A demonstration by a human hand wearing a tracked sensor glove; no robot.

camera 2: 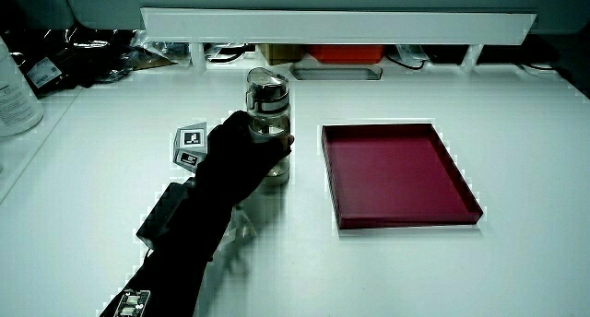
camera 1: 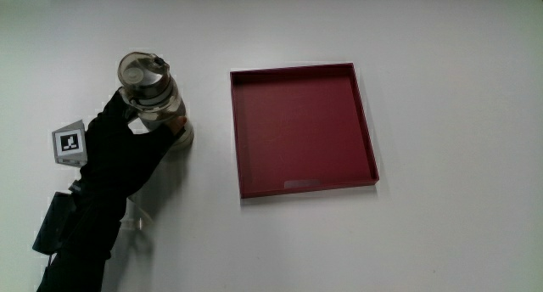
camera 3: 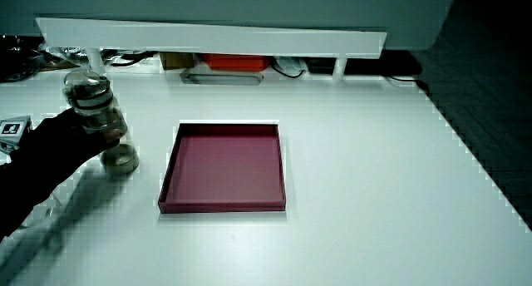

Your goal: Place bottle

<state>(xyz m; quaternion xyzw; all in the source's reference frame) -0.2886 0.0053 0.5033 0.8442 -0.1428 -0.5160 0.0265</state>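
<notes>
Hand (camera 1: 127, 152) wraps clear cylindrical bottle (camera 1: 151, 92) — beside square red tray (camera 1: 303, 131).

Clear glossy bottle (camera 1: 154, 95); matt red tray (camera 1: 366, 131); smooth white table (camera 1: 450, 88).

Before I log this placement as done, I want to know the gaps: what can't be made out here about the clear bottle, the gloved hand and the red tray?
- Clear bottle: middle covered by the black gloved hand in the main view; whether its base rests on the table is unclear.
- Bottle's contents: not identifiable in a side view.
- Forearm: cut off by the picture's edge in a side view.
- Shallow red square tray: a pale strip inside it, unreadable.
</notes>
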